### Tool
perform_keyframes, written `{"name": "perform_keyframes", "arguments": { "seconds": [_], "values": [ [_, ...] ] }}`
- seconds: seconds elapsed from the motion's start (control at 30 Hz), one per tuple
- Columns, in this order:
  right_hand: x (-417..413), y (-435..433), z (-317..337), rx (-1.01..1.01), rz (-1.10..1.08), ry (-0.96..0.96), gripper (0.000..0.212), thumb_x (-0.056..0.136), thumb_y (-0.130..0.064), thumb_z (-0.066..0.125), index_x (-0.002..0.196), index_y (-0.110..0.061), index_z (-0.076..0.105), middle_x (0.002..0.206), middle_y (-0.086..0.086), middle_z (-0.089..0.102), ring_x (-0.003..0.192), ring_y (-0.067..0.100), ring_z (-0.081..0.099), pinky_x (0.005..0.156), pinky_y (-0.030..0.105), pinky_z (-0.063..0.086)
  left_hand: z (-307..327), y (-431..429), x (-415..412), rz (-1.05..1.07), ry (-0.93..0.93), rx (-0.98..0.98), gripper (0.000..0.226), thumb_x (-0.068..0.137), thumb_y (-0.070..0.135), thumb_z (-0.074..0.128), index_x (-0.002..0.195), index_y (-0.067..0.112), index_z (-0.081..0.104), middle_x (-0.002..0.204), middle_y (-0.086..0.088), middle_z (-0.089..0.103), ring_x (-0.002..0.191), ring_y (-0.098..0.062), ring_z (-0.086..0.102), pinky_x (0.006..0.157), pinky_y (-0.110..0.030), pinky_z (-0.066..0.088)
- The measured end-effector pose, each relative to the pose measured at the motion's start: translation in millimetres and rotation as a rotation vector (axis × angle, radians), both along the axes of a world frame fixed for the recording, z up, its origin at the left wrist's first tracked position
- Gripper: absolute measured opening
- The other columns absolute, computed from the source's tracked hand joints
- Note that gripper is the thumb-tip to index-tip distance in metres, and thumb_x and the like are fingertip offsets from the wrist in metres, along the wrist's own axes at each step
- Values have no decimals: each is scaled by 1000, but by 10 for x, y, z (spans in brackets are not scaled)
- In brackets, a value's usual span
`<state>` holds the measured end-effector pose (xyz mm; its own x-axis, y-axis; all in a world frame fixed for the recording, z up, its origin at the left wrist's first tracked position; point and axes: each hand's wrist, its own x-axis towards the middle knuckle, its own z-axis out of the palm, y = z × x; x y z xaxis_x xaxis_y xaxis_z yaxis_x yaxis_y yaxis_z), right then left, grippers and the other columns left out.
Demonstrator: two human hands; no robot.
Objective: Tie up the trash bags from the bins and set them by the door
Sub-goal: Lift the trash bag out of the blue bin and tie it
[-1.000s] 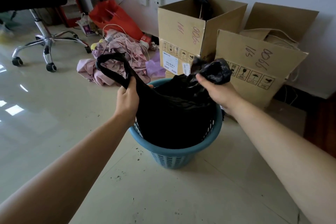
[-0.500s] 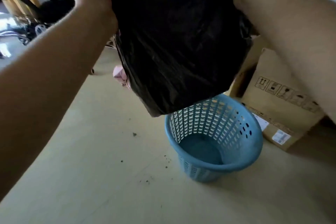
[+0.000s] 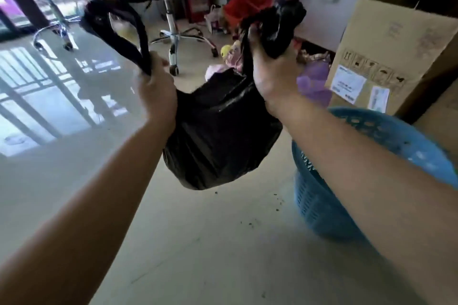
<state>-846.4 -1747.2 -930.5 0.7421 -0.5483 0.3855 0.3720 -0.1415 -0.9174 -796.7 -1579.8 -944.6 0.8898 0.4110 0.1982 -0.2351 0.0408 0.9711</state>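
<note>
A black trash bag (image 3: 218,131) hangs in the air between my two hands, left of the blue lattice bin (image 3: 329,208). My left hand (image 3: 156,89) is closed on the bag's left handle loop, which sticks up and to the left. My right hand (image 3: 272,67) grips the bunched right handle, whose crumpled end pokes out above my fist. The bag's bottom hovers just over the floor. My right forearm crosses over the bin's rim and hides most of its inside.
A cardboard box (image 3: 396,57) stands by the wall at the right. An office chair (image 3: 171,34) on castors is behind the bag. Pink and purple cloth (image 3: 312,82) and a red bag (image 3: 247,0) lie near the wall. Dirt crumbs dot the glossy floor (image 3: 74,156).
The bag came out of the bin, was lifted high close to the camera, and now hangs lower, left of the bin. Both hands kept their hold on the handles.
</note>
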Motion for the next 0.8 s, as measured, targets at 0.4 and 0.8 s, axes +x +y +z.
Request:
{"name": "perform_keyframes", "arguments": {
  "seconds": [0.4,0.8],
  "values": [
    [-396,186,-1753,-275,332,800,25,93,-31,65,82,-9,59,76,3,60,75,22,55,66,33,38,-1647,335,-575,-390,527,-139,21,91,30,72,86,12,63,66,0,49,49,-12,42,52,-27,37],
    [-412,204,-1671,-545,455,730,31,96,-35,62,73,-16,55,75,4,61,83,29,59,67,35,35,-1354,111,-474,-491,393,222,17,79,12,82,94,15,77,70,3,69,57,-10,58,59,-25,46]
  ]
}}
